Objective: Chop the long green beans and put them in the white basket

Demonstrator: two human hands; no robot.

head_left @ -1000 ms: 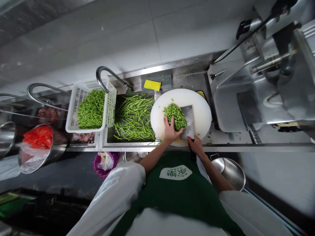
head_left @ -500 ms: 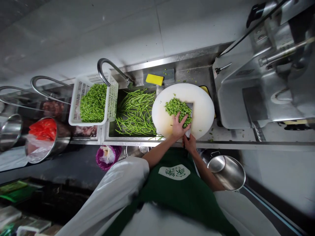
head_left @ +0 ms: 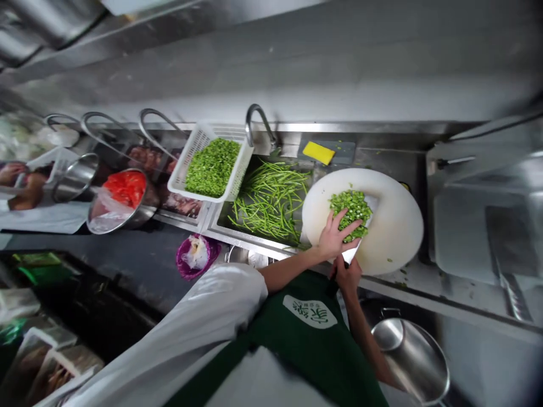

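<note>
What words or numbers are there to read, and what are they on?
White patch on the green apron: green characters, too small and blurred to read.
No other words, numbers or signs show on the cutting board, the white basket or anything else.

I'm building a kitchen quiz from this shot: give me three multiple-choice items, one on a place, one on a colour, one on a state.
1. Where do the whole green beans lie?
A in the sink
B in the white basket
C on the floor
2. What colour is the sponge?
A red
B yellow
C blue
3. What does the left hand do?
A hangs free
B grips the tap
C rests on the chopped beans

A: long beans fill the sink basin.
B: it is yellow, behind the sink.
C: the hand lies on the pile on the cutting board.
</note>
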